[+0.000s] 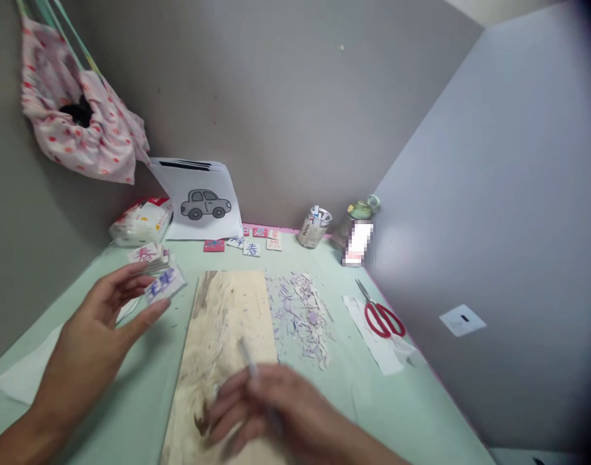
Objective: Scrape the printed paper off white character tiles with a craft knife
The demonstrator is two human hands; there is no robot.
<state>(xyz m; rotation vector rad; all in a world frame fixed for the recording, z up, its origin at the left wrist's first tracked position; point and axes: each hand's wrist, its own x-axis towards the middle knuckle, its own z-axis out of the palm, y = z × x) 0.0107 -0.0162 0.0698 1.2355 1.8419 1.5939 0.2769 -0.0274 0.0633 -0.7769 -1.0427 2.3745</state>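
Note:
My left hand (99,316) pinches a small white tile (165,285) with a blue written character between thumb and fingers. It is raised above the table's left side, near a stack of similar tiles (147,253) whose top one bears a red character. Over the wooden board (227,303), my right hand (270,407) is closed round a slim grey pen-like tool (247,356). Motion blurs this hand and the tool, so its tip is unclear. Purple and white shavings (307,316) lie scattered right of the board.
Red-handled scissors (383,320) rest on white paper at the right edge. At the back stand a car picture (205,203), a can (314,227) and a green teapot (365,208), with several character tiles (251,248) before them. A tissue pack (143,221) sits back left; a dotted cloth bag (82,142) hangs above.

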